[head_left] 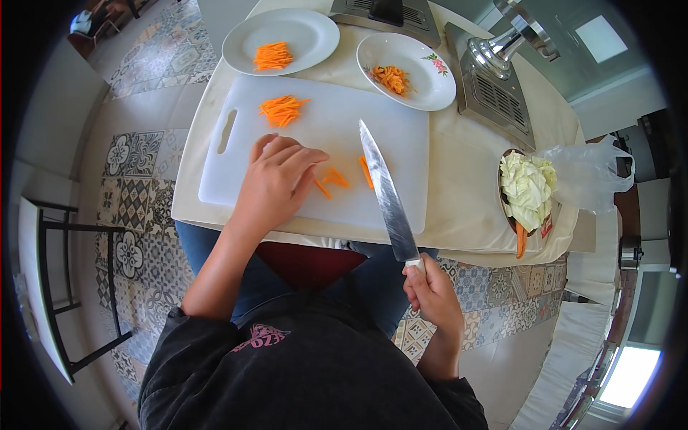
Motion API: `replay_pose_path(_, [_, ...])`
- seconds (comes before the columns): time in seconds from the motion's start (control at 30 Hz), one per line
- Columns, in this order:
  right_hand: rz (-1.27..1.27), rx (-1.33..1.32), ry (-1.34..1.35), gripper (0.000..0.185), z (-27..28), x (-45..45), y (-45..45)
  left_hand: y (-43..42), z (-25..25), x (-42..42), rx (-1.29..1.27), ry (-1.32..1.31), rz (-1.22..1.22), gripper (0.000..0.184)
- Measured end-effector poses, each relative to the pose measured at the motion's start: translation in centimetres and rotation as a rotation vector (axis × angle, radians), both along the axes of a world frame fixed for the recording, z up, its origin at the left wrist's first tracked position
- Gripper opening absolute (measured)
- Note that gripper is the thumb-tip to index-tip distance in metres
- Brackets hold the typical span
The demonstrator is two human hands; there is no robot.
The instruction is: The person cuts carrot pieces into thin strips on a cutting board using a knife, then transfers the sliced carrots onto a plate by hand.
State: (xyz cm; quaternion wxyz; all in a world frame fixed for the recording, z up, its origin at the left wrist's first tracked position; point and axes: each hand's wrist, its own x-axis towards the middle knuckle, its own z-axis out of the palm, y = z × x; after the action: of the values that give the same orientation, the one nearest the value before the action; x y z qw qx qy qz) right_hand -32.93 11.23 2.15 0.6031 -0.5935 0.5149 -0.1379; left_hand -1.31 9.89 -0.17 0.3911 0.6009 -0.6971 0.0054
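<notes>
My right hand [431, 292] is closed around the white handle of a large knife [390, 197], whose blade points up across the right part of the white cutting board [240, 172]. Above the board's lower middle, my left hand [276, 175] has its fingers loosely bent and parted, with nothing visible between them. Close to its fingertips lie a few slightly blurred carrot pieces [334, 178]. More carrot sticks [366, 172] rest just left of the blade. Beyond my left hand, a pile of thin carrot strips [283, 110] sits on the board.
Behind the board are a plate [313, 36] with carrot strips and a flowered plate [437, 89] with carrot scraps. Metal stoves [494, 100] stand at the back right. Cut cabbage [527, 183] in a bowl, a carrot [521, 240] and a plastic bag [584, 175] are at the right.
</notes>
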Motion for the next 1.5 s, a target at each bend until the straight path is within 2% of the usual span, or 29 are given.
replay_pose_path(0.2, [0.078, -0.084, 0.11, 0.024, 0.0, 0.0, 0.0, 2.0, -0.3, 1.6, 0.039, -0.012, 0.009, 0.019])
replay_pose_path(0.43, [0.092, -0.092, 0.106, 0.024, 0.0, 0.8, -0.1, 1.7, -1.7, 0.9, 0.004, -0.054, -0.061, 0.02])
replay_pose_path(0.8, [0.065, -0.03, 0.106, 0.024, -0.2, 0.5, 0.0, 0.4, -0.5, 1.1, 0.066, -0.083, -0.118, 0.015])
replay_pose_path(0.93, [0.098, -0.09, 0.118, 0.025, -0.4, 0.3, 0.0, 0.8, -0.6, 1.4, 0.075, -0.084, -0.132, 0.016])
replay_pose_path(1.13, [0.14, -0.16, 0.175, 0.026, 0.5, 1.1, 0.2, 1.1, -1.4, 1.1, 0.006, -0.035, -0.075, 0.014])
replay_pose_path(1.33, [0.151, -0.185, 0.178, 0.026, 0.7, 1.2, 0.2, 1.8, -0.8, 0.9, 0.046, -0.069, -0.017, 0.012])
replay_pose_path(1.5, [0.138, -0.174, 0.183, 0.026, 0.3, 1.0, 0.2, 3.1, -1.0, -0.2, 0.086, -0.07, 0.182, 0.012])
